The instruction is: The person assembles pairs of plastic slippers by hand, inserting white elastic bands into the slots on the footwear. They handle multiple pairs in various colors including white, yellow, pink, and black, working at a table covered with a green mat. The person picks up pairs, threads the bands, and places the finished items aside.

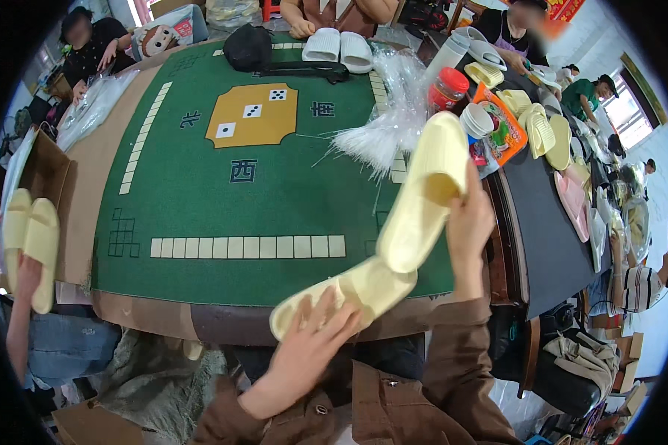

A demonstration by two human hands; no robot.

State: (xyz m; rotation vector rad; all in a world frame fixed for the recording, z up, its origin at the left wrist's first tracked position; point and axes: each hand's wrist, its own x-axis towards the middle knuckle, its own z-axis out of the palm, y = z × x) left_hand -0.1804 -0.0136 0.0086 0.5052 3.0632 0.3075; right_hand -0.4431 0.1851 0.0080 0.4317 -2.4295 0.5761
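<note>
Two pale yellow slippers meet end to end over the near edge of a green mahjong-printed table mat (223, 204). My right hand (469, 222) grips the upper slipper (416, 215) by its side, holding it tilted up with its open foot side showing. The lower slipper (382, 289) lies slanted toward me. Across it rests my left hand (315, 345), fingers curved over its strap area; the thumb is hidden beneath. The ends of both slippers touch or overlap near the mat's front edge.
A bundle of clear plastic ties (382, 137), a red-lidded jar (447, 87) and white cups (476, 120) stand at the right. White slippers (339, 50) and a black bag (249, 48) sit at the back. On the left, another person's hand (28, 274) holds yellow slippers.
</note>
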